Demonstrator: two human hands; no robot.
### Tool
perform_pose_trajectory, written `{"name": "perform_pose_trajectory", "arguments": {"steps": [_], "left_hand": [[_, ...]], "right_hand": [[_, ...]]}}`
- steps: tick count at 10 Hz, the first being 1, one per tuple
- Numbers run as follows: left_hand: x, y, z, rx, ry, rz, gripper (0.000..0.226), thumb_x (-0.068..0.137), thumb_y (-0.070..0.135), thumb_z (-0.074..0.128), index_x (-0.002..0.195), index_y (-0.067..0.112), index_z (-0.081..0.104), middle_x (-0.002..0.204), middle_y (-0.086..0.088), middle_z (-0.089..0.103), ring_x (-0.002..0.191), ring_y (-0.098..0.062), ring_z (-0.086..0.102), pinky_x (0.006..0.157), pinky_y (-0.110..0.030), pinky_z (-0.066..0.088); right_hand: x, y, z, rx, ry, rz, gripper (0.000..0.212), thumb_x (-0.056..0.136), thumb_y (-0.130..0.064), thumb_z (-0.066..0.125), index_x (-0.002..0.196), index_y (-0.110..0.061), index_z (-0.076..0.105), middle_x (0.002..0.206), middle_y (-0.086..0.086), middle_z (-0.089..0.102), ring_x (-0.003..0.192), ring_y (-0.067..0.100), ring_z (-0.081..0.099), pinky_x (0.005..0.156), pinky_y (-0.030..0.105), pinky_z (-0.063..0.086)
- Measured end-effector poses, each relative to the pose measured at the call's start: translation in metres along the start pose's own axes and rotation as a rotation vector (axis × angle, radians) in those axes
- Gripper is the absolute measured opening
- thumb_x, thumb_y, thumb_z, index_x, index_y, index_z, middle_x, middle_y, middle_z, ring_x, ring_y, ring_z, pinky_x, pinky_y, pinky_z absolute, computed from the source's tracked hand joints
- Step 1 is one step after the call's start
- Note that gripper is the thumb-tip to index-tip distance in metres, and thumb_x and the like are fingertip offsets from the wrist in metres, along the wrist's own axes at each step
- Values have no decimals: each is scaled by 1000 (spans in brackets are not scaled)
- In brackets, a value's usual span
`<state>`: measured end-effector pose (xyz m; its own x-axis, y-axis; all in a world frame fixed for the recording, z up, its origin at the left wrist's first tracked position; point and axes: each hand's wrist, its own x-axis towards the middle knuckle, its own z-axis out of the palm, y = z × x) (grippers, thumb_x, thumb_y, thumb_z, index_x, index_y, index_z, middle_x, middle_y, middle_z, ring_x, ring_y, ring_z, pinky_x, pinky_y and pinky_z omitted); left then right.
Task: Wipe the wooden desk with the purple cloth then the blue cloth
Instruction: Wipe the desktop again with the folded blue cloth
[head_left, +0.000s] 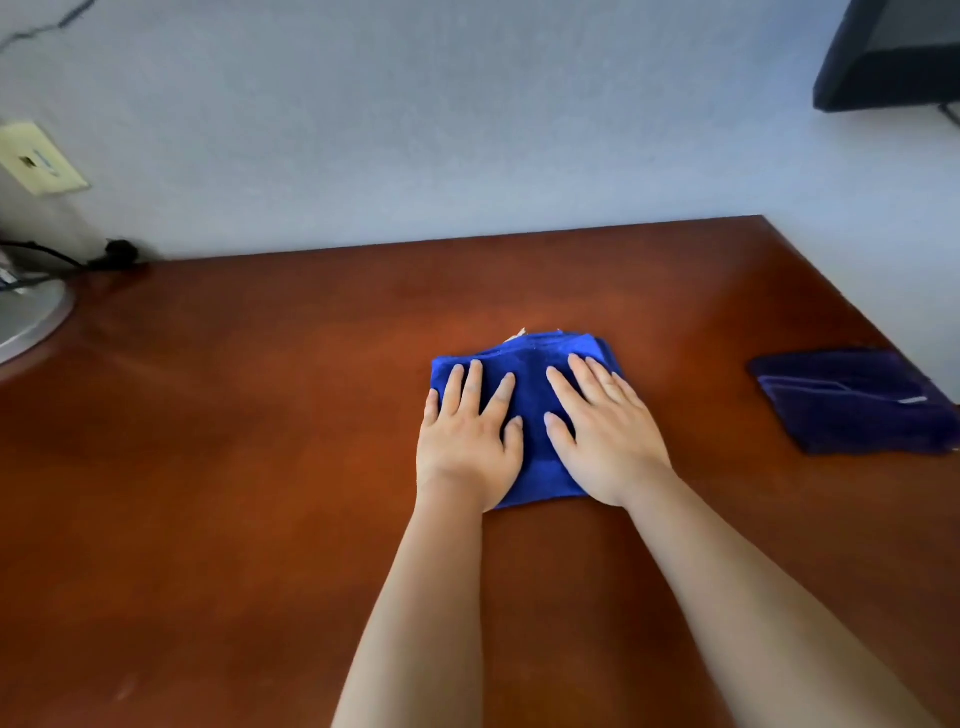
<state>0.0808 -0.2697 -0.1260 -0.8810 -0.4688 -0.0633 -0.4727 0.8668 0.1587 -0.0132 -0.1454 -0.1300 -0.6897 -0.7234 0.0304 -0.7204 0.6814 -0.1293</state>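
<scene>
A folded blue cloth (535, 379) lies on the reddish-brown wooden desk (234, 441), a little right of its middle. My left hand (467, 436) presses flat on the cloth's left half with straight, spread fingers. Beside it, my right hand (602, 431) presses flat on the right half in the same way. Both palms cover the cloth's near part. A darker purple cloth (852, 400) lies folded by the desk's right edge, apart from both hands.
A round grey lamp base (26, 317) with a black cable and plug (117, 254) sits at the desk's far left corner. A wall plate (39, 158) is on the left wall. A black screen corner (888, 52) hangs at the upper right.
</scene>
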Motion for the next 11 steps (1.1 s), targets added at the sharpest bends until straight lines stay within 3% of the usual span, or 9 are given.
{"name": "perform_pose_trajectory", "arguments": {"steps": [3,9,10,11], "left_hand": [[-18,4,3,-12,0,-21,55,103,44,17,154,32,1,162,-1,-10,148,-18,-14,119,-39,-7],[-131,27,17,2,-6,48,55,103,44,16,154,32,1,162,-1,-11,148,-19,-14,119,-39,-8],[-129,27,17,5,-6,52,54,103,44,16,154,33,1,162,-1,-12,148,-19,-15,118,-39,-9],[-121,25,18,5,-1,67,61,96,50,3,154,34,1,162,-1,-10,148,-18,-14,118,-38,-8]], "right_hand": [[-13,0,-2,5,-25,-16,58,102,-44,20,155,-23,6,162,3,-2,149,16,-4,119,31,-3],[-141,-14,-4,16,-37,43,59,102,-45,19,154,-23,3,162,3,-6,148,16,-7,117,31,-7],[-139,-13,-2,16,-23,43,62,99,-50,8,154,-23,3,162,2,-5,148,15,-7,117,30,-6],[-133,-12,-1,6,-9,40,71,91,-54,-1,154,-24,5,162,2,-3,149,15,-4,117,30,-5]]}}
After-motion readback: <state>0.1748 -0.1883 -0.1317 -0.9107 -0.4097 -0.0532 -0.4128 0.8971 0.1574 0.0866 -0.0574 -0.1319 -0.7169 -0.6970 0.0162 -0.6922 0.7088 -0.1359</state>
